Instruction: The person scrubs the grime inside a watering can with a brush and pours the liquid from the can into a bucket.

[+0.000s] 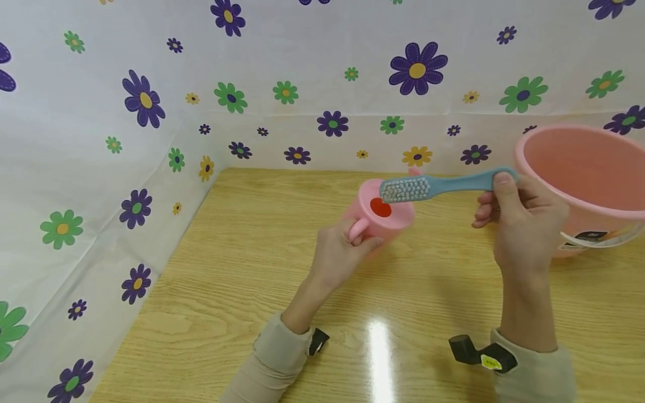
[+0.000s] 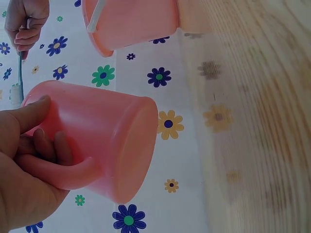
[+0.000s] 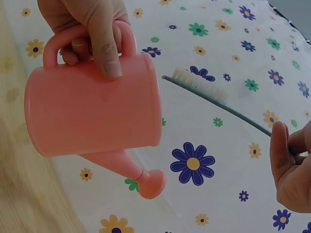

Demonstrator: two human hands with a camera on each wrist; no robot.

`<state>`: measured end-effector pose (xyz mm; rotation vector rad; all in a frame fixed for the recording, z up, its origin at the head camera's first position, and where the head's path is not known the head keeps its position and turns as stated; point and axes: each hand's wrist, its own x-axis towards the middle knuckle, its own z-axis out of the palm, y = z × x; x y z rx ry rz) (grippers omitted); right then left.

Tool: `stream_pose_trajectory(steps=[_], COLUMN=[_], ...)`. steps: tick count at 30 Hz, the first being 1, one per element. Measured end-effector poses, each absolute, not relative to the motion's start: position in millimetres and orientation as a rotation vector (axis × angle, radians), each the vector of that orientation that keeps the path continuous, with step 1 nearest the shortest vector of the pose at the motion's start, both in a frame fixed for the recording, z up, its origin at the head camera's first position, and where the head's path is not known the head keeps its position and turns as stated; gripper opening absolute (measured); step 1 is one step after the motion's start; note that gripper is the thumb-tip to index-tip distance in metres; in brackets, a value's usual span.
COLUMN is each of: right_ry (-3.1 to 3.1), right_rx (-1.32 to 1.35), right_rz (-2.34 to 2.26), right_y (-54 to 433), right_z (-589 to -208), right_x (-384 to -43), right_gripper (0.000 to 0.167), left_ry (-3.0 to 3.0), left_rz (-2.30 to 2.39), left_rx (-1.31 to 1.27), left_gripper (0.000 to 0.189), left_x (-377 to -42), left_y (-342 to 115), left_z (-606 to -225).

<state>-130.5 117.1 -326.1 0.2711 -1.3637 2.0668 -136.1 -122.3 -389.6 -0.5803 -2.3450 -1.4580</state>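
Note:
My left hand [image 1: 340, 249] grips the handle of a pink watering can [image 3: 92, 107], its fingers curled through the loop and the thumb along the side. In the head view the can is off the table, its top with a round opening tipped towards me. My right hand [image 1: 529, 224] pinches the end of a blue brush [image 1: 461, 182] between thumb and fingers. The brush's pale bristles stand over the far side of the can's top; the right wrist view shows a gap between the brush tip and the can. The can's spout [image 3: 121, 167] ends in a round head.
A large pink bucket [image 1: 569, 154] with a white handle stands at the right, close beside my right hand. The wooden table [image 1: 242, 235] lies under both hands. A white flowered cloth [image 1: 302, 56] hangs behind it and along the left.

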Motion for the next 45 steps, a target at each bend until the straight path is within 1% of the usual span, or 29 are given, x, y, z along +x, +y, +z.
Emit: stream_pose_trajectory(steps=[2,5,12,14,22,25,28,31,39,43,45], right_ry=[-1.367,-1.393,-1.481,-1.487,-1.586,-1.827,-2.125,-2.283,-2.321,-2.411,-2.454], right_rx=[0.283,0.301,0.287,0.287,0.417,0.464,0.481,0.457,0.474,0.52,0.536], right_rz=[2.096,2.117,2.082,2.077,2.04,1.907,1.664,1.483,1.457,1.376,1.332], right_y=[117,116,114,114,122,131,139,141,133,134,134], right_z=[-326,-327,-329,-330,-331,-330,-329,-329,-328,-327,-328], right_x=[-131,-132,-131,-131,-132,-128,-124,-122,-122,-119,-118], right_gripper=[0.021,0.021,0.024,0.023,0.014,0.01,0.006,0.007,0.008,0.005,0.004], left_ry=[-2.334,-2.31,-2.294,-2.288,-2.291,-2.289,-2.282,-2.281,-2.274,-2.274,-2.283], left_rz=[-1.46,-1.465,-1.503,-1.512,-1.491,-1.477,-1.465,-1.462,-1.47,-1.462,-1.446], left_rx=[-0.576,-0.575,-0.534,-0.533,-0.522,-0.518,-0.521,-0.521,-0.484,-0.467,-0.456], left_gripper=[0.03,0.023,0.026,0.022,0.021,0.022,0.024,0.021,0.023,0.024,0.027], left_x=[-136,-137,-137,-137,-137,-138,-139,-139,-141,-143,-144], left_y=[-123,-123,-125,-125,-126,-126,-127,-127,-129,-130,-130], left_z=[-389,-389,-389,-390,-391,-391,-391,-391,-392,-393,-394])
